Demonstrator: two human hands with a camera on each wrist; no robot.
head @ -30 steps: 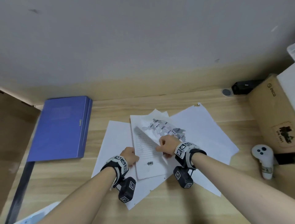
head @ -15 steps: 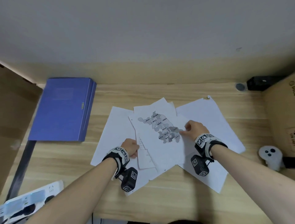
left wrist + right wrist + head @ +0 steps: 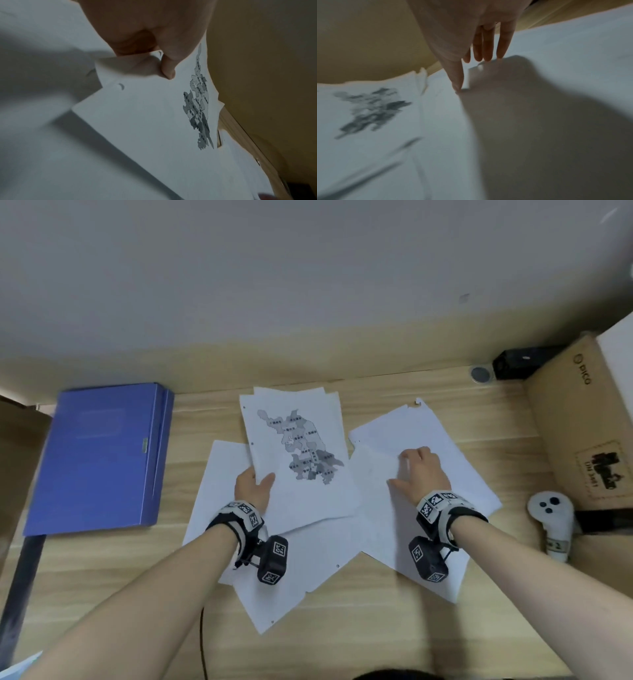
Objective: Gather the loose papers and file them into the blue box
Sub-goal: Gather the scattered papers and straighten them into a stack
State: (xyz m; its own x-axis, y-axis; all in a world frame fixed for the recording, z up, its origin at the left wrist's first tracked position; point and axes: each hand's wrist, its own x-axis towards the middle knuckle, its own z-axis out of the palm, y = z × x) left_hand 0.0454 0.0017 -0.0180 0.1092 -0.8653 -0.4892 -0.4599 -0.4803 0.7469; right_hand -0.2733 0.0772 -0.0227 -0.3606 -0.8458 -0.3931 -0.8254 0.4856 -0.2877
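Observation:
My left hand pinches the near left edge of a small stack of papers topped by a sheet printed with a grey map, lifted off the desk; the thumb lies on top of that map sheet. My right hand rests with straight fingers on blank white sheets at the right, its thumb touching a sheet edge. More blank sheets lie under and near the left hand. The blue box lies shut on the desk at far left.
A cardboard box stands at the right edge, with a white controller in front of it. A black device and a small round disc sit by the back wall. A brown panel borders the left side.
The left hand now grips the map sheet with the papers under it and has lifted it toward the back. The right hand let go of that sheet and moved right onto the blank sheets.

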